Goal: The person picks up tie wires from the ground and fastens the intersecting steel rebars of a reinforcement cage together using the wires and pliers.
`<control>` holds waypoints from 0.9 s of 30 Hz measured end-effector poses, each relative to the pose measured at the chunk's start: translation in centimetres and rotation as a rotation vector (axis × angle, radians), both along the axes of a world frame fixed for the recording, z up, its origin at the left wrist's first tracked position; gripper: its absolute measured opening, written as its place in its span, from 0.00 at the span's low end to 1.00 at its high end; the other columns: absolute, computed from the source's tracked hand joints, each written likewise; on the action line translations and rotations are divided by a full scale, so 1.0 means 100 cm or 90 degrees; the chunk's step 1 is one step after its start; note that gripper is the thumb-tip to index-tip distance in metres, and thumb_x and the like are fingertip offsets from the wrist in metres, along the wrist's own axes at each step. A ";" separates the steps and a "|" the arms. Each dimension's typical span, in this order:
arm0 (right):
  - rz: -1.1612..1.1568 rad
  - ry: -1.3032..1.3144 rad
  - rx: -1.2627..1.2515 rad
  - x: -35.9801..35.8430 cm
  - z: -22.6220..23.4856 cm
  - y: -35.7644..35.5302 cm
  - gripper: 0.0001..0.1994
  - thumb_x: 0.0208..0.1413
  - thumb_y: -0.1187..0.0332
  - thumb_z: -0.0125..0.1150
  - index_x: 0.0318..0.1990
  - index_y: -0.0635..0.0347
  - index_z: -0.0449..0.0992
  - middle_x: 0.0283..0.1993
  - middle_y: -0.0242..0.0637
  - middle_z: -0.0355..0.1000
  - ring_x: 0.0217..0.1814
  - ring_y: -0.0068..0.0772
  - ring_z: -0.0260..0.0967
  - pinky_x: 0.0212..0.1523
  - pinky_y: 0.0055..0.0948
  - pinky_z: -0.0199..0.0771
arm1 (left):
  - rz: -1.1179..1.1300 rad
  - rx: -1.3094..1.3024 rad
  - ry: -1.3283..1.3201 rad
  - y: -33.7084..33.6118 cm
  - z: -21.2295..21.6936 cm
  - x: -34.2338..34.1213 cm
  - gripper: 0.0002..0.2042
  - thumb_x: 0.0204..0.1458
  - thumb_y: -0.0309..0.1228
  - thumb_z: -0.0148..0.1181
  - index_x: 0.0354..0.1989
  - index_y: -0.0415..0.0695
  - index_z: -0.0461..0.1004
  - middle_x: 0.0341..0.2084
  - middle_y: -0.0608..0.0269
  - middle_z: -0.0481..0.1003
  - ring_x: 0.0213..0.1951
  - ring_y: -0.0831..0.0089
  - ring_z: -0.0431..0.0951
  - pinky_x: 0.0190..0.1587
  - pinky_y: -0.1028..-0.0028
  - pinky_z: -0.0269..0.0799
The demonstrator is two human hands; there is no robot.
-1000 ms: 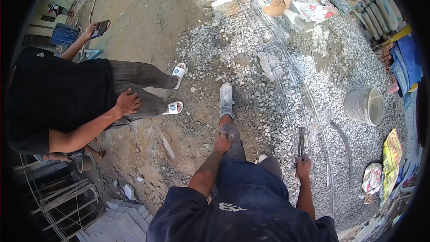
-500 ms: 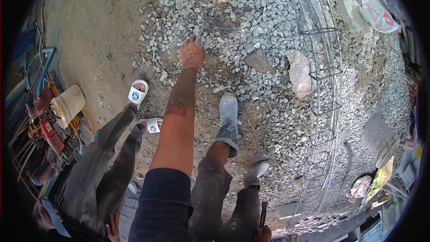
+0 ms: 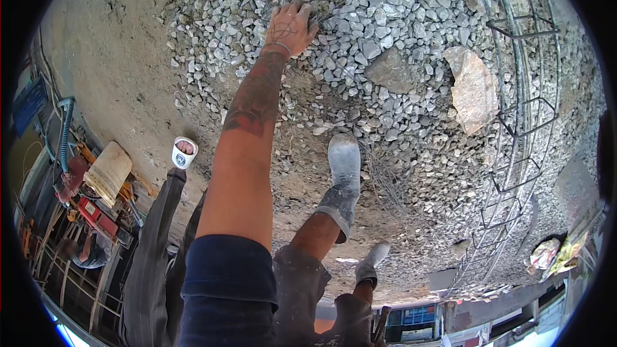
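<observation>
My left hand (image 3: 292,26) is stretched far forward and lies palm down on a heap of grey crushed stone (image 3: 385,19), fingers spread over the stones. A thin dark wire or bar lies right beside the fingertips; I cannot tell whether the hand grips it. My grey rubber boots (image 3: 344,173) stand on the gravel below the arm. A dark flat tool (image 3: 380,322) sticks up at the lower edge; my right hand is cut off by the frame there.
A long steel rebar cage (image 3: 520,122) lies along the right side. Two large flat rocks (image 3: 472,90) rest in the gravel. Another person's grey trouser leg and white sandal (image 3: 183,153) are at my left. A pale bucket (image 3: 108,170) and red equipment sit further left.
I have bent further down and my left hand has reached forward onto the gravel. The right hand with its tool has slid out under the lower edge.
</observation>
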State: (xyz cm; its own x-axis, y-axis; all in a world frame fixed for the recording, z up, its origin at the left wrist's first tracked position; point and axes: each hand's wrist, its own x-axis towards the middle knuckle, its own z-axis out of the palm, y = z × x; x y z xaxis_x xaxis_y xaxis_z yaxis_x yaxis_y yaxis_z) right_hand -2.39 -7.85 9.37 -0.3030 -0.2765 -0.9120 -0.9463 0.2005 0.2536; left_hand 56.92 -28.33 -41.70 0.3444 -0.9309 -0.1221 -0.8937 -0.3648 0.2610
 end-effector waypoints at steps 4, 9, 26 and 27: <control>0.042 -0.007 -0.011 0.014 -0.011 -0.005 0.13 0.49 0.59 0.48 0.29 0.62 0.67 0.20 0.46 0.65 0.24 0.47 0.63 0.29 0.43 0.62 | -0.069 0.085 0.106 0.002 0.012 -0.021 0.14 0.46 0.36 0.54 0.41 0.45 0.68 0.40 0.54 0.69 0.45 0.56 0.67 0.49 0.61 0.60; -0.093 -0.010 0.035 0.057 -0.038 -0.039 0.13 0.49 0.60 0.48 0.31 0.63 0.68 0.27 0.51 0.67 0.31 0.49 0.64 0.33 0.45 0.61 | -0.157 0.107 0.225 0.009 0.064 -0.094 0.17 0.46 0.34 0.55 0.44 0.42 0.66 0.39 0.49 0.68 0.44 0.57 0.68 0.46 0.63 0.64; -0.265 0.096 0.115 0.088 -0.060 -0.027 0.16 0.54 0.62 0.46 0.39 0.68 0.67 0.35 0.59 0.66 0.39 0.58 0.61 0.42 0.45 0.63 | 0.113 0.188 -0.040 -0.042 -0.006 -0.009 0.17 0.51 0.28 0.43 0.51 0.48 0.64 0.54 0.56 0.61 0.41 0.55 0.72 0.41 0.63 0.70; -0.270 0.107 0.111 0.078 -0.053 -0.013 0.16 0.54 0.62 0.46 0.39 0.68 0.67 0.35 0.59 0.66 0.39 0.58 0.61 0.42 0.45 0.63 | 0.146 0.220 -0.063 -0.041 -0.003 -0.012 0.16 0.52 0.30 0.42 0.51 0.47 0.65 0.51 0.55 0.64 0.41 0.56 0.72 0.41 0.62 0.70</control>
